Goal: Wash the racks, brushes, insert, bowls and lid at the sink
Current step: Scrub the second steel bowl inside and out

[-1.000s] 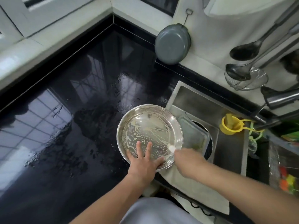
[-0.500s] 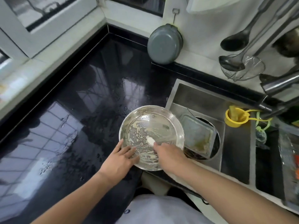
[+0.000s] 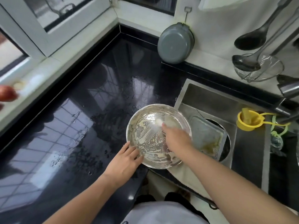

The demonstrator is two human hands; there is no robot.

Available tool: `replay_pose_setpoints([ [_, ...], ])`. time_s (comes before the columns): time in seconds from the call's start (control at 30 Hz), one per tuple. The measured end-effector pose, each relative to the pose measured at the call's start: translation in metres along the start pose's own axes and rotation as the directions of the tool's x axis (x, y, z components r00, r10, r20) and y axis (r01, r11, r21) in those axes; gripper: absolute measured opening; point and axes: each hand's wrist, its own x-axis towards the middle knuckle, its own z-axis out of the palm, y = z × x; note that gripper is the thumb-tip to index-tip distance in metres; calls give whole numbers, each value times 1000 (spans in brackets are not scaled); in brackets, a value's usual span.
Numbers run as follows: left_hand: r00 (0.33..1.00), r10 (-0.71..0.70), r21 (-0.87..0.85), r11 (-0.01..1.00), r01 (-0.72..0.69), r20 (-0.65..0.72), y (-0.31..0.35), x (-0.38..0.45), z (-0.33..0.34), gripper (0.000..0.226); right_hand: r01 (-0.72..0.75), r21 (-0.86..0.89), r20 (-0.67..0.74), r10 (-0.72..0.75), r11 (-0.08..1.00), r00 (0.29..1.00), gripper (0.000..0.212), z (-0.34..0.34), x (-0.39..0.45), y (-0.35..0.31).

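The right hand point(image 3: 175, 139) is held inside the steel bowl point(image 3: 159, 136), fingers closed on a pale scrubber point(image 3: 158, 122) whose form is blurred and mostly hidden. The left hand point(image 3: 124, 160) is laid against the bowl's near-left rim, fingers straight. Soapy streaks are seen across the bowl, which is set on the wet black counter point(image 3: 80, 126) at the sink's point(image 3: 249, 151) left edge. A soiled rectangular dish point(image 3: 205, 136) lies in the sink. A grey pan point(image 3: 175, 44), ladles point(image 3: 252, 38) and a strainer point(image 3: 260, 68) hang on the wall; a yellow funnel point(image 3: 249, 121) sits right.
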Motion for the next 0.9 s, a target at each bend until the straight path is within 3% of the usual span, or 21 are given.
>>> replay_pose_setpoints([
  [0.07, 999, 3, -33, 999, -5, -53, 3, -7, 2, 25, -76, 4, -36, 76, 997, 996, 66, -7, 16, -8],
  [0.13, 996, -2, -85, 996, -5, -85, 3, -9, 7, 24, 52, 38, -5, -52, 998, 999, 62, -7, 15, -36],
  [0.23, 991, -19, -145, 989, -1, -135, -2, -9, 15, 25, 306, -2, 109, -304, 952, 946, 58, 0, -14, -62],
  [0.3, 984, -35, -150, 989, 9, -176, -3, -9, 17, 23, 373, -90, 193, -351, 923, 916, 52, 2, -41, -53],
  [0.4, 979, -17, -132, 991, -10, -202, -4, -7, 18, 20, 380, -182, 331, -307, 907, 892, 41, -12, -85, -11],
  [0.47, 981, -15, -121, 993, -8, -192, -3, -6, 20, 27, 298, -274, 381, -182, 914, 907, 40, -31, -87, 22],
  [0.57, 980, -12, -121, 993, -13, -198, -1, -5, 19, 33, 83, -408, 263, 30, 909, 964, 41, -53, -49, 59],
  [0.67, 983, 2, -84, 996, -18, -186, -2, -3, 17, 36, -3, -387, 232, 101, 922, 967, 46, -65, -31, 51],
  [0.8, 985, 6, -41, 999, -13, -173, 0, -3, 21, 38, 158, -296, 479, 3, 942, 878, 43, -56, -70, 6],
  [0.9, 983, -1, -67, 998, -11, -183, 1, -4, 24, 34, 231, -154, 495, -127, 960, 859, 40, -39, -71, -11],
])
